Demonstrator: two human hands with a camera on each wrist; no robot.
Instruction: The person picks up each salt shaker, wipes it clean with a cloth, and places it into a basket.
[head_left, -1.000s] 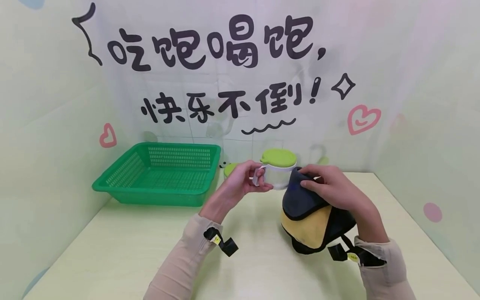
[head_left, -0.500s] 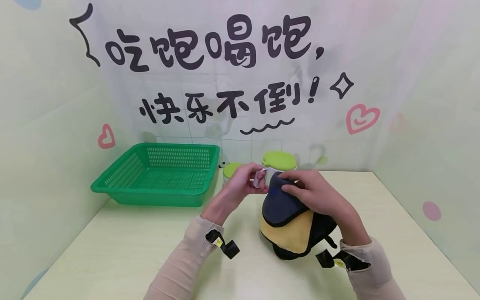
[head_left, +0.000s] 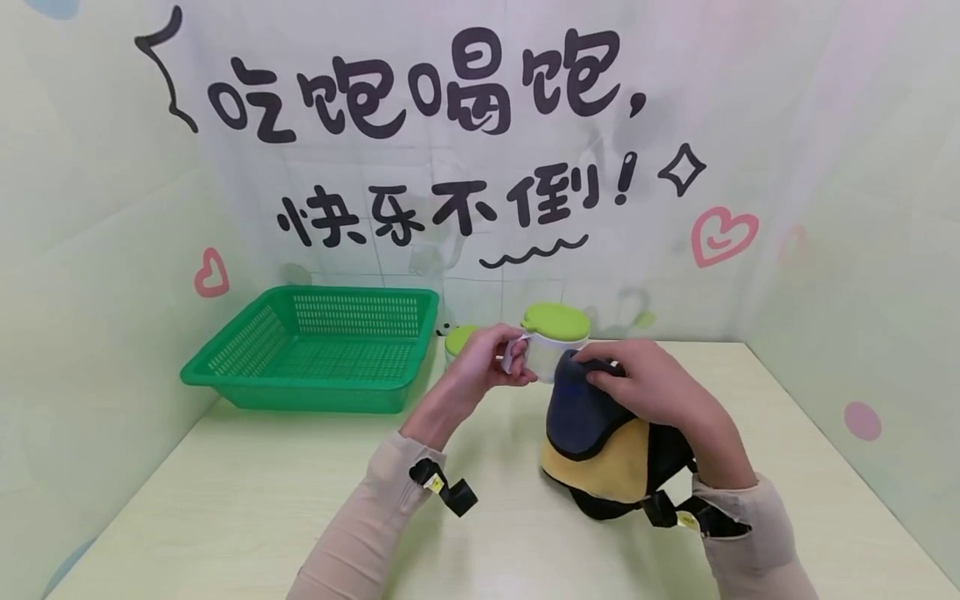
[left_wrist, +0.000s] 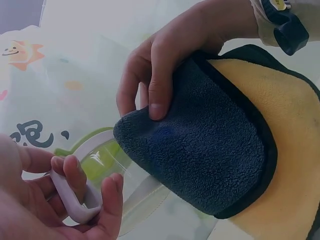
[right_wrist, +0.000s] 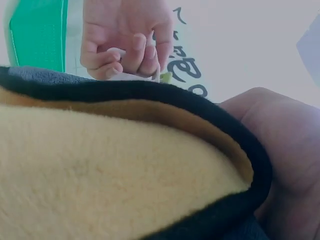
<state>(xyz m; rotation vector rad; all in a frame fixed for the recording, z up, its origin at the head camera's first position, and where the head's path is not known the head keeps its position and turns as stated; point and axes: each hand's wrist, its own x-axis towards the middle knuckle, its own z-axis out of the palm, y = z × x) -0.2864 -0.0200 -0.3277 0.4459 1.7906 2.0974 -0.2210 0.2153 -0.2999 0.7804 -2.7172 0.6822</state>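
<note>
Currently, at the far left of the desk (head_left: 247, 500) stands the green basket (head_left: 315, 350), unmoved since the earlier frames. Just right of it, a small green-lidded jar (head_left: 459, 340) shows behind my left hand (head_left: 487, 371). That hand keeps the same grip as before: fingers curled through the white handle of the cup (head_left: 553, 343), thumb and forefinger pinching the handle, as the left wrist view confirms. The cup, clear-walled with a green lid, is held above the desk near the back wall, at the same position as half a second ago.

To the right, my right hand (head_left: 648, 387) grips the folded cloth (head_left: 600, 442), dark grey on the outer face and yellow inside, fingers curled over its upper edge. The grey face presses against the cup's side. Compared with half a second ago, the cloth and right hand have shifted slightly rightward and lower on the cup wall; one second ago they sat further right.
</note>
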